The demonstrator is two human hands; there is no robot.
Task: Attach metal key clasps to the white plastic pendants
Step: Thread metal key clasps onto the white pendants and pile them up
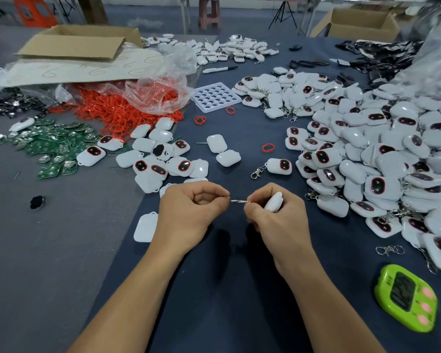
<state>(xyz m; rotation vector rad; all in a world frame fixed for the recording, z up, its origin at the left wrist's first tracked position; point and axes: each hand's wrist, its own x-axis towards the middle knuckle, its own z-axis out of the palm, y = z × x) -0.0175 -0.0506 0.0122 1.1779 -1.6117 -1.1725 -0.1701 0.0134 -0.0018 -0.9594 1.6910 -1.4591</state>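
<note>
Both hands meet over the dark cloth near the table's front. My left hand (189,212) pinches one end of a small metal key clasp (237,200) between thumb and forefinger. My right hand (278,215) grips a white plastic pendant (274,201) in its curled fingers and pinches the clasp's other end. The clasp spans the gap between the two hands. How the clasp meets the pendant is hidden by my fingers. One pendant with a clasp attached (278,166) lies just beyond my hands.
A large heap of white pendants (367,149) fills the right side. More pendants (161,159) lie left of centre, by red rings (117,110), green circuit boards (49,146), a white tray (215,96). A green timer (406,296) and loose clasps (390,250) lie lower right.
</note>
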